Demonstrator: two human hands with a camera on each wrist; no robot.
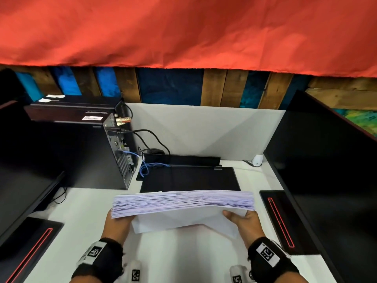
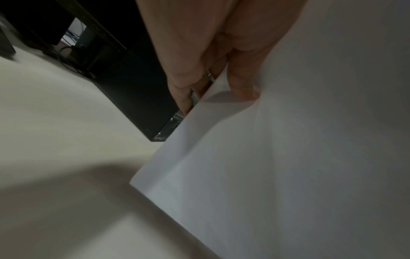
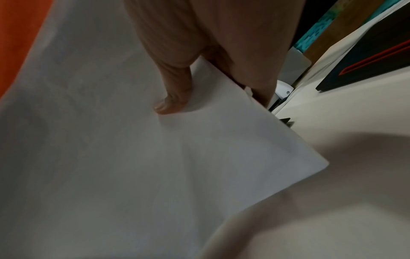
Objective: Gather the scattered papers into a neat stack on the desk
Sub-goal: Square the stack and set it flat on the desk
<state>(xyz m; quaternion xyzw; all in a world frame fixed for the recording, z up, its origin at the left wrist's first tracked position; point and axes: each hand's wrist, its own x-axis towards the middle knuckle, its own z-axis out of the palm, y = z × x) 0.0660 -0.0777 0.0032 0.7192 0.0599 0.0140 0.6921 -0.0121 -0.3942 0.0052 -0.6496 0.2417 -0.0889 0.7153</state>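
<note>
A thick stack of white papers (image 1: 183, 203) stands on edge, lifted above the white desk (image 1: 183, 260), its upper edges fanned toward me. My left hand (image 1: 116, 223) grips its left side and my right hand (image 1: 242, 221) grips its right side. In the left wrist view the left hand (image 2: 213, 84) pinches the paper edge (image 2: 277, 166), thumb on the near face. In the right wrist view the right hand (image 3: 210, 84) pinches the stack of papers (image 3: 133, 157) the same way. The far fingers are hidden behind the sheets.
A black computer tower (image 1: 67, 154) with cables stands at the left. A flat black device (image 1: 189, 178) lies just behind the papers. Black monitors flank the desk at left (image 1: 22, 197) and right (image 1: 330, 180). A grey partition (image 1: 204, 129) closes the back.
</note>
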